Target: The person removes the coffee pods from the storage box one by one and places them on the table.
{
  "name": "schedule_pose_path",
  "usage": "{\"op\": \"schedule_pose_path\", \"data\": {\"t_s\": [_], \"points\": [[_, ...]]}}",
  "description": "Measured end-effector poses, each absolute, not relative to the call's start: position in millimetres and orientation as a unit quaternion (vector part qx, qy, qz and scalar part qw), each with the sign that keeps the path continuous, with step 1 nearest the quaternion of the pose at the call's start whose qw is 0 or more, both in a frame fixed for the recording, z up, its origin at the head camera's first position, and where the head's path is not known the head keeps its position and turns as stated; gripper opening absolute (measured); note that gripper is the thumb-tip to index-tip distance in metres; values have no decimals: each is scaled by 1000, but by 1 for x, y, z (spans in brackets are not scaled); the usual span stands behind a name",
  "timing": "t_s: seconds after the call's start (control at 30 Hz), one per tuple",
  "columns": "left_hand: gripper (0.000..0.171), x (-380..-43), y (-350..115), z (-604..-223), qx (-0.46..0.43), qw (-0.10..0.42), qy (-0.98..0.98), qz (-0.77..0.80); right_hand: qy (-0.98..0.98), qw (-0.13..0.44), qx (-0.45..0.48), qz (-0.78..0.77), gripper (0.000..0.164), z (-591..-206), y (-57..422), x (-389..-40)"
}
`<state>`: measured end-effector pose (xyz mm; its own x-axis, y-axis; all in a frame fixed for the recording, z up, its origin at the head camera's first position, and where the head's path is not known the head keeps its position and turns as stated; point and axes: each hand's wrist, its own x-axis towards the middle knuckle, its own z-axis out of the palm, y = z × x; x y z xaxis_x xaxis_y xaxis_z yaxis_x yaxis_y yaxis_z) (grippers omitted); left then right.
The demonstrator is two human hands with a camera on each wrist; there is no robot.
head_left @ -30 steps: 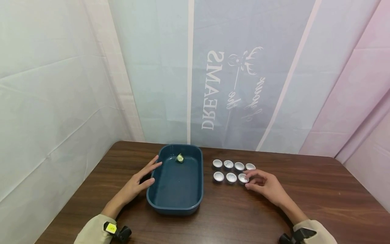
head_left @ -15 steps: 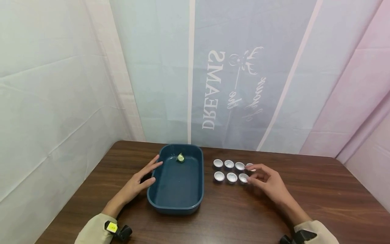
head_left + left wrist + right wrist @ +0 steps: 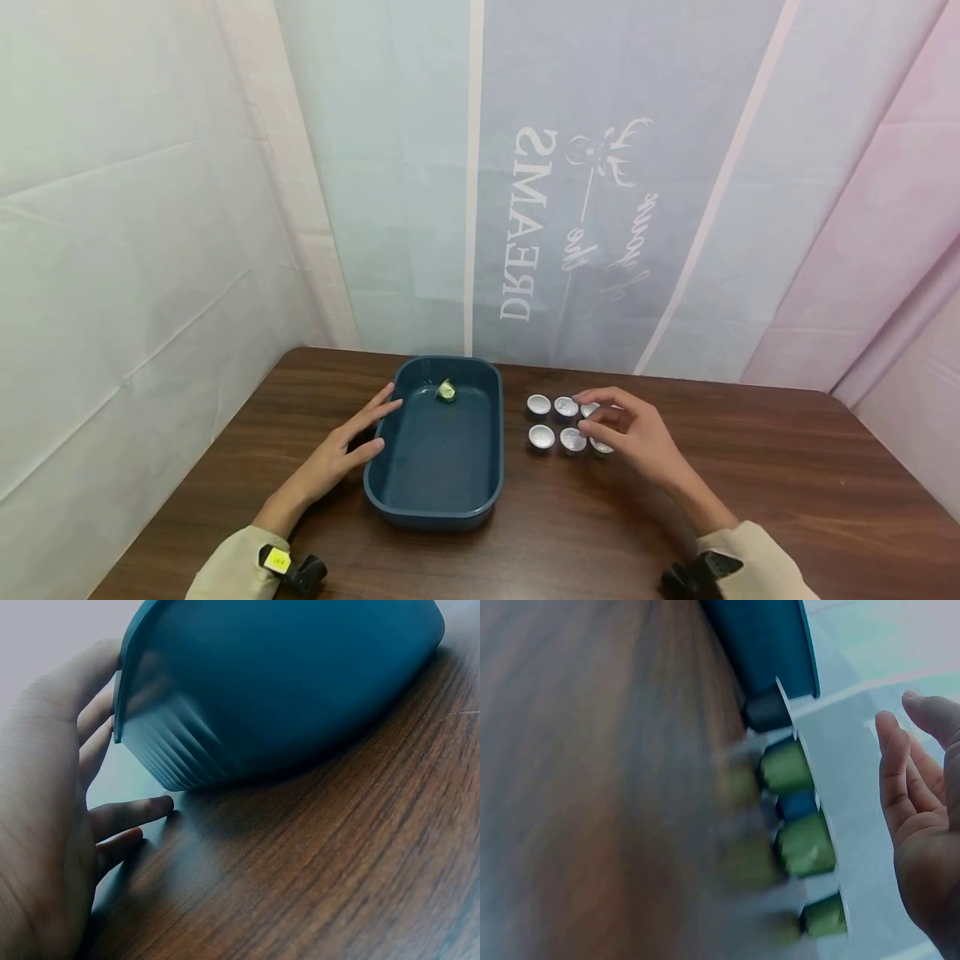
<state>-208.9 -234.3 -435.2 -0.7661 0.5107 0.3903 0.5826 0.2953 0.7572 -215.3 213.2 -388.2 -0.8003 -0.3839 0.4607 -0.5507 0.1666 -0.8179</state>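
My left hand [image 3: 330,454] rests its fingers on the left rim of a deep blue plastic bin [image 3: 442,467]. In the left wrist view, the index finger and thumb side of that hand [image 3: 45,802] lie against the bin's outer wall [image 3: 292,682], with other fingers near the table. Over the right part of two rows of silver-lidded coffee capsules [image 3: 542,437] hovers my right hand [image 3: 641,433], partly covering some of them. Nothing shows between the thumb and fingers of the right hand [image 3: 930,817] in the right wrist view. A green capsule [image 3: 447,391] lies inside the bin.
A brown wood-grain table [image 3: 570,533] carries everything, the capsule rows standing right of the bin. Hanging cloth [image 3: 390,167] with mirrored lettering closes the back and sides. Green capsule bodies [image 3: 807,844] and a dark one [image 3: 769,711] line up in the right wrist view.
My right hand has shifted left across the capsules from the right end of the rows, its thumb and fingertips parting. The left hand and the capsule in the bin stay put.
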Motion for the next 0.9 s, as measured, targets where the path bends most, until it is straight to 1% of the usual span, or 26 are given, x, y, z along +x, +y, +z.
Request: {"op": "schedule_pose_path", "data": {"t_s": [0.17, 0.27, 0.7, 0.9], "points": [[53, -209, -234, -436, -340, 38, -803, -489, -763, 65, 330, 552, 31, -364, 191, -212], [54, -210, -235, -437, -339, 35, -802, -491, -760, 56, 343, 550, 31, -357, 181, -212], [54, -210, -235, -437, -337, 33, -802, -492, -759, 32, 361, 541, 28, -344, 150, -225], [54, -209, -235, -437, -336, 33, -803, -492, -777, 25, 347, 525, 29, -337, 136, -230]]}}
